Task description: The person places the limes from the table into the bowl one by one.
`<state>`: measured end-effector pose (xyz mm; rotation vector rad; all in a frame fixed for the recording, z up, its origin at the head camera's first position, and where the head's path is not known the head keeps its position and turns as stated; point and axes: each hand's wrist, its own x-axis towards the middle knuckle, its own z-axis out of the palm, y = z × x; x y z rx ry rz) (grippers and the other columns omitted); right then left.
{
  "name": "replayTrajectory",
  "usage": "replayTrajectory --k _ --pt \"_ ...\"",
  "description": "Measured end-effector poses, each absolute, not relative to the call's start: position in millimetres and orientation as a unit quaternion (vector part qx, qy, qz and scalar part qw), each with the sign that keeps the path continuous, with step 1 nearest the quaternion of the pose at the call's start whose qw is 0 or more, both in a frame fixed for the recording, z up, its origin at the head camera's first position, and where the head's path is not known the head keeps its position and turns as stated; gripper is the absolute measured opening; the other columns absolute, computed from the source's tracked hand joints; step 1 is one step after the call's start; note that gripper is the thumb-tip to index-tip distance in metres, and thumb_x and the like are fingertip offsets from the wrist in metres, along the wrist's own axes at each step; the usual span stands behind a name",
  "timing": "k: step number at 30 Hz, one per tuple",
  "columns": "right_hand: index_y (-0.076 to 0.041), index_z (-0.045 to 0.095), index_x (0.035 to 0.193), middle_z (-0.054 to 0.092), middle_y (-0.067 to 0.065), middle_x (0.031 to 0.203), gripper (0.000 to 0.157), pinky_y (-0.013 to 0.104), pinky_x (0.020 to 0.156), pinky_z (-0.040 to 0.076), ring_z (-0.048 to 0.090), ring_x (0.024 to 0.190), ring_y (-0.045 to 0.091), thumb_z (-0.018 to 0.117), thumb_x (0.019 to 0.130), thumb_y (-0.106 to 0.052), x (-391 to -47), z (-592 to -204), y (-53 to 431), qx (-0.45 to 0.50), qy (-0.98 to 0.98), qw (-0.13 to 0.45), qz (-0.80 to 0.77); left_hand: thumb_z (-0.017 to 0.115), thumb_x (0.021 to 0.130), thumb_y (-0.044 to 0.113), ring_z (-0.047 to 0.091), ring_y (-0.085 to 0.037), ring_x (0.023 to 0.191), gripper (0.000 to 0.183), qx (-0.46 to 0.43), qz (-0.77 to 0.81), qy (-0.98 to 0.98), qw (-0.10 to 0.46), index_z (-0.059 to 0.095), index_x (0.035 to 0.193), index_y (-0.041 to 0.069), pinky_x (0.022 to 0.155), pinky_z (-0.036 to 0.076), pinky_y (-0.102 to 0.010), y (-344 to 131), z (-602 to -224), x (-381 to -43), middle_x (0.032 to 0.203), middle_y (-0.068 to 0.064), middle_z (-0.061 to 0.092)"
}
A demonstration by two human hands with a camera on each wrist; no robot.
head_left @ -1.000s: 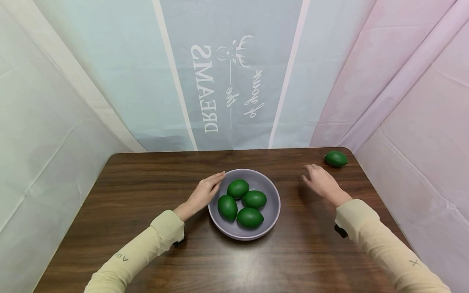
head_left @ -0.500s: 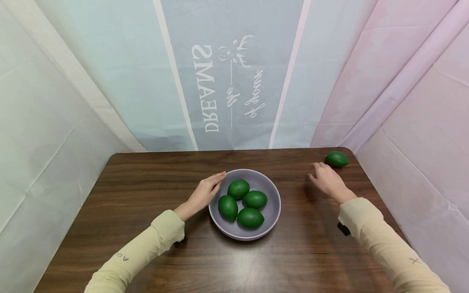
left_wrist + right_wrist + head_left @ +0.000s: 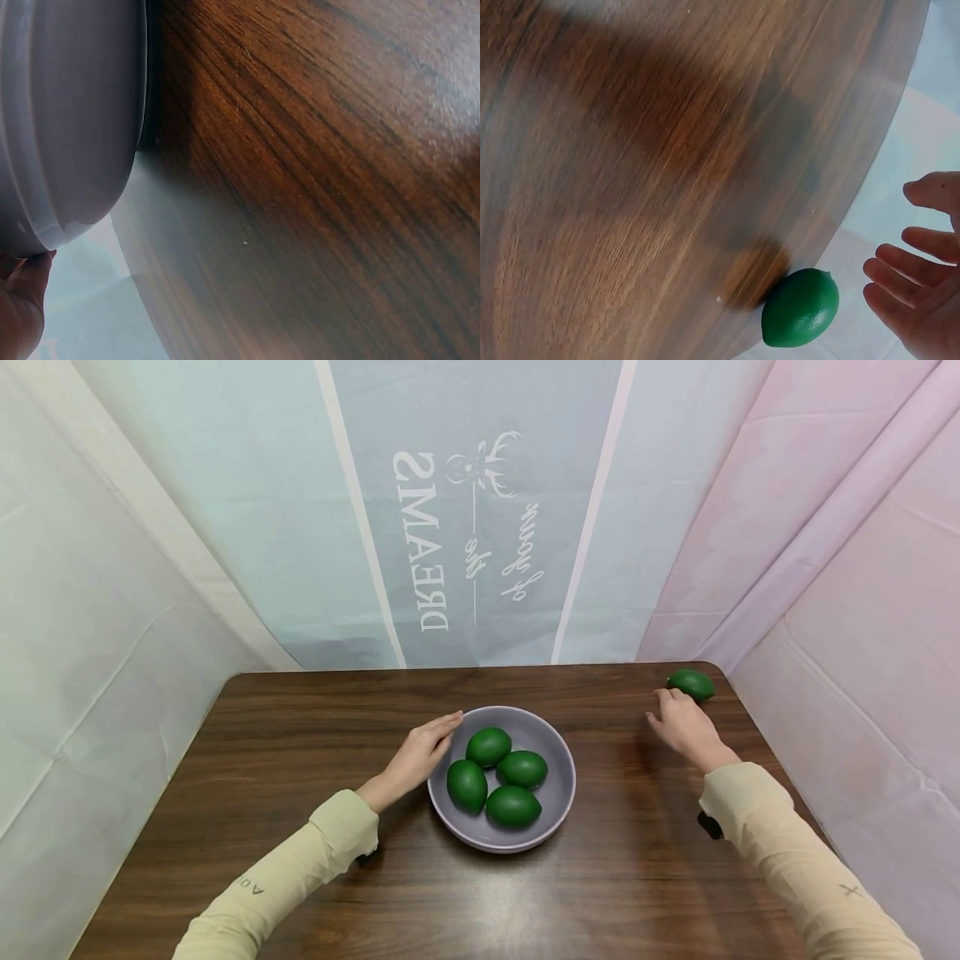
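Observation:
A grey-purple bowl (image 3: 555, 802) stands mid-table with several green limes (image 3: 513, 807) inside. My left hand (image 3: 416, 756) rests on the bowl's left rim with fairly straight fingers; in the left wrist view its fingertips touch the edge of the bowl (image 3: 82, 112). Near the far right corner lies a single lime (image 3: 692, 683). Just in front of it hovers my right hand (image 3: 686, 727), which holds nothing. The right wrist view has that hand (image 3: 922, 277) with its fingers apart, a gap away from the lime (image 3: 801, 307).
The dark wooden table (image 3: 300, 727) ends at a back edge against a light blue printed cloth (image 3: 480, 527). White fabric walls (image 3: 885, 652) close in both sides.
My right hand has moved to the right, closer to the single lime. The left hand stays at the bowl, and the limes have not moved.

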<state>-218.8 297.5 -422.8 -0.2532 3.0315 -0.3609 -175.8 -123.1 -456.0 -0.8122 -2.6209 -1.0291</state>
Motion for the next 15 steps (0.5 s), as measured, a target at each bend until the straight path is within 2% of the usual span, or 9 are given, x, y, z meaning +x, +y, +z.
replayTrajectory --k 4,11,15 --pt "0.015 0.037 0.127 0.037 0.037 0.123 0.048 0.058 0.087 0.038 0.038 0.113 0.049 0.049 0.092 -0.015 -220 -423 301 -0.079 0.990 0.024 -0.113 0.054 0.089 -0.002 0.049 -0.023 0.118 0.036 -0.275 -0.351 -0.888 0.108 0.056 0.124 0.001 0.092 0.045 -0.035 -123 -455 -176 0.130 -0.008 0.052" --pt "0.015 0.038 0.127 0.037 0.036 0.124 0.047 0.059 0.087 0.036 0.035 0.114 0.049 0.050 0.091 -0.013 -224 -425 310 -0.065 0.991 -0.007 -0.118 0.053 0.088 -0.004 0.051 -0.031 0.116 0.035 -0.283 -0.357 -0.882 0.117 0.056 0.123 -0.001 0.091 0.045 -0.038 -123 -456 -177 0.128 -0.012 0.053" --pt "0.017 0.037 0.126 0.037 0.036 0.123 0.047 0.060 0.087 0.036 0.035 0.113 0.050 0.050 0.090 -0.011 -226 -427 315 -0.061 0.990 -0.031 -0.122 0.054 0.088 -0.003 0.050 -0.029 0.116 0.035 -0.278 -0.357 -0.885 0.112 0.056 0.123 0.000 0.092 0.044 -0.037 -123 -456 -177 0.128 -0.012 0.053"
